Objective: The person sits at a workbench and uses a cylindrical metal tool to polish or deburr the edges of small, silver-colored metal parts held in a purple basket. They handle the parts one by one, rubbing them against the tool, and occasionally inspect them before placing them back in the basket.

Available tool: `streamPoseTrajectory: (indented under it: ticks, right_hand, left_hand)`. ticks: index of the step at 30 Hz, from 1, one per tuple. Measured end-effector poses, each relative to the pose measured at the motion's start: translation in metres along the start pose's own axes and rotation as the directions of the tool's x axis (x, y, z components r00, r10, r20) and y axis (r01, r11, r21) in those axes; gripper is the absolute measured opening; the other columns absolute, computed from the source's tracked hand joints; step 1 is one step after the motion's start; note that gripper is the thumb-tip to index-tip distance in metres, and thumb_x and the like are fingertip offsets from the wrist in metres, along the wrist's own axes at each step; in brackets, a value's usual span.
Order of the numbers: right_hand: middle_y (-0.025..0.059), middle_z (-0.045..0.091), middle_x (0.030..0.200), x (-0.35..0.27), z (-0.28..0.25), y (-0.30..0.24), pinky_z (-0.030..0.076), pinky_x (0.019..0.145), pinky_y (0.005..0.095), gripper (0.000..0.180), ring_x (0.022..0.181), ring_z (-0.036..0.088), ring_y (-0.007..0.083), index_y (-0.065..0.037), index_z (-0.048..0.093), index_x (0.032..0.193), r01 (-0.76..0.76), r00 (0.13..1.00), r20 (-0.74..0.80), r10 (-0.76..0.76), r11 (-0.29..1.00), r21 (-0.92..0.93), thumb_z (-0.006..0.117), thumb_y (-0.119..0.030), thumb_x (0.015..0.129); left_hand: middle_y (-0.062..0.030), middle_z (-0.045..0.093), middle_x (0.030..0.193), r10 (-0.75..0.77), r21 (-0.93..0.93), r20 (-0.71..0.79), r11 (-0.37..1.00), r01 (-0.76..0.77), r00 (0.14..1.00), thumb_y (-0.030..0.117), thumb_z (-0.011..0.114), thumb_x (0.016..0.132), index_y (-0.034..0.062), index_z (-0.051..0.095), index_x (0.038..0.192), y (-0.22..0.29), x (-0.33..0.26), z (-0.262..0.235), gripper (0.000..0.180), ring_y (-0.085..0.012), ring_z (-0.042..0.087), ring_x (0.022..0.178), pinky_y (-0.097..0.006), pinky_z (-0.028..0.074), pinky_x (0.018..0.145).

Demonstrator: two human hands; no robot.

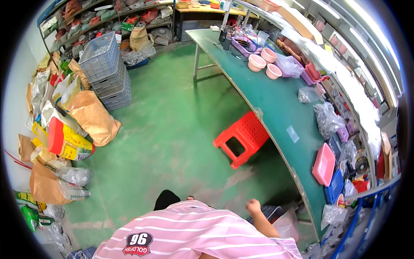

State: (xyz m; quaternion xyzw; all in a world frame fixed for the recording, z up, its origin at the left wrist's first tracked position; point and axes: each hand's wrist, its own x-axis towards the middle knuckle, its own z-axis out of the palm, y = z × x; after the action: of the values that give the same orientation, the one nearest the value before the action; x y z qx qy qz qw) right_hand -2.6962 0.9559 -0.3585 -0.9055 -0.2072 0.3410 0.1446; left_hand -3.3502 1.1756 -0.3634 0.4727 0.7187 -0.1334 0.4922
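My right hand (253,206) is closed in a fist, holding nothing afaict, just above a clear bag (286,224) at 5 o'clock. Red stool (242,137) sits at 12 from it, by the green bench (276,103); left hand's out of shot.

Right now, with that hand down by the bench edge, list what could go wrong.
1. The right hand hangs closed beside a clear plastic bag under the green workbench; swinging up, it might knock the bench edge.
2. The red stool stands tilted, half under the bench, in the walking path: a trip hazard.
3. The pink tray sits near the bench front and could be bumped off.
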Motion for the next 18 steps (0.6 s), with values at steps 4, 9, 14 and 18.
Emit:
streamPoseTrajectory:
  ticks: [4, 9, 14, 18]
  right_hand:
    - [0.0154, 0.069, 0.084, 0.044, -0.038, -0.244, 0.052, 0.072, 0.0343, 0.02, 0.076, 0.066, 0.0247, -0.002, 0.067, 0.096, 0.17, 0.98, 0.032, -0.197, 0.906, 0.388, 0.064, -0.015, 0.081]
    - [0.009, 0.069, 0.085, 0.148, -0.018, -0.33, 0.053, 0.073, 0.0331, 0.019, 0.076, 0.067, 0.0193, -0.002, 0.068, 0.1, 0.238, 0.971, -0.053, -0.232, 0.941, 0.24, 0.062, -0.009, 0.083]
    - [0.0099, 0.068, 0.079, 0.163, -0.019, -0.334, 0.053, 0.058, 0.0315, 0.024, 0.064, 0.066, 0.0198, 0.001, 0.066, 0.103, -0.296, 0.953, 0.073, 0.294, 0.854, 0.429, 0.06, -0.004, 0.08]
    - [0.0096, 0.066, 0.076, 0.188, -0.037, -0.34, 0.05, 0.05, 0.0295, 0.023, 0.06, 0.065, 0.0186, 0.003, 0.065, 0.103, -0.475, 0.835, 0.105, 0.54, 0.613, 0.631, 0.059, -0.004, 0.082]
  left_hand:
    - [-0.0067, 0.062, 0.072, -0.046, 0.033, 0.038, 0.998, 0.045, 0.998, 0.013, 0.055, 0.085, 0.012, 0.063, 0.084, 0.082, 0.061, -0.035, 0.008, -0.0203, 0.059, 0.058, -0.035, 0.048, 0.05]
    - [-0.0069, 0.061, 0.071, -0.047, 0.084, 0.014, 0.995, 0.046, 0.999, 0.011, 0.054, 0.085, 0.0106, 0.062, 0.086, 0.192, 0.17, -0.122, 0.008, -0.0184, 0.058, 0.056, -0.032, 0.046, 0.046]
    - [-0.0072, 0.06, 0.071, 0.012, -0.3, -0.089, 0.953, -0.038, 0.996, 0.01, 0.053, 0.085, 0.0092, 0.061, 0.088, 0.355, 0.277, -0.238, 0.008, -0.0164, 0.056, 0.053, -0.029, 0.045, 0.043]
    - [-0.0067, 0.059, 0.068, 0.029, -0.745, -0.219, 0.64, -0.187, 0.975, 0.005, 0.053, 0.084, 0.0079, 0.058, 0.096, 0.55, 0.327, -0.307, 0.013, -0.0143, 0.054, 0.05, -0.028, 0.043, 0.041]
